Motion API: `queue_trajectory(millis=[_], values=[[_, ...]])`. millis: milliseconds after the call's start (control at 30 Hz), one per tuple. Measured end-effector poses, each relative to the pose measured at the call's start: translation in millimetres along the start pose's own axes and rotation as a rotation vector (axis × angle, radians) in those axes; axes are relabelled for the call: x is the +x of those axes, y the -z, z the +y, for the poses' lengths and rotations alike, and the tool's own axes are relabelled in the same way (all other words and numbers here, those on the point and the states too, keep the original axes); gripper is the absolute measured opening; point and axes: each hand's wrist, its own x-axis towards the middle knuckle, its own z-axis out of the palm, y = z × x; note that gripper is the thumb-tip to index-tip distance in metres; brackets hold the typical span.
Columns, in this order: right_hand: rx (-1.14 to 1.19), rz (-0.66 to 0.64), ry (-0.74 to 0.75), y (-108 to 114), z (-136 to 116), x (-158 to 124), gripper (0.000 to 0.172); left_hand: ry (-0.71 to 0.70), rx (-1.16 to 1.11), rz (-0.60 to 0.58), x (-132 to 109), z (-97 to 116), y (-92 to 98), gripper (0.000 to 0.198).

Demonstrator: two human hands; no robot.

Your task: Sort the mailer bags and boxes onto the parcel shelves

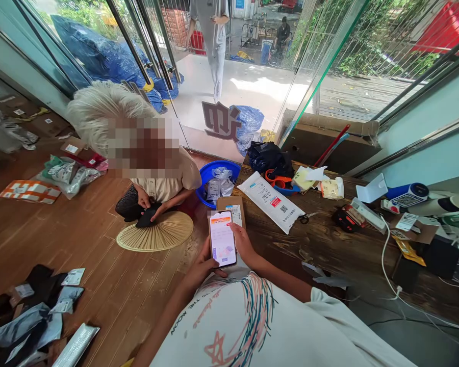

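Observation:
A lit smartphone (224,239) is upright in front of my shirt, a white and orange page on its screen. My left hand (203,262) is wrapped around its lower left side, thumb near the bottom corner. My right hand (244,243) is closed at the phone's right edge, the thumb by the upper part of the screen; its other fingers are mostly hidden. Just behind the phone is a small cardboard box (237,205) with a white label, partly covered by the phone. A white parcel bag (271,201) with printed labels lies on the wooden table to the right.
A seated person (164,173) holds a dark item above a woven fan (156,232). A blue basin (220,171) holds packets. Scissors (308,218), a label printer (348,218) and a white cable (385,255) lie on the table. Parcels (34,306) are piled on the floor. Glass doors stand ahead.

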Motion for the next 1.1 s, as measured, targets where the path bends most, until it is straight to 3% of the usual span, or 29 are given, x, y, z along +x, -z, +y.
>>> queue_trajectory(millis=[433, 633, 933, 1100], values=[[-0.246, -0.056, 0.185, 2.8, -2.8, -12.8, 0.039, -0.043, -0.017, 0.073, -3.1, 14.7, -8.4, 0.104], [-0.214, -0.094, 0.125, 2.7, -5.0, -13.5, 0.030, -0.050, -0.012, 0.088, -2.7, 15.5, -8.2, 0.109], [-0.272, -0.039, 0.098, 4.2, -1.1, -9.1, 0.039, -0.047, -0.013, 0.052, 0.0, 6.8, -0.8, 0.108], [-0.257, -0.081, 0.202, 3.9, -10.0, -16.7, 0.035, -0.052, -0.019, 0.049, -1.8, 10.6, -3.6, 0.107]])
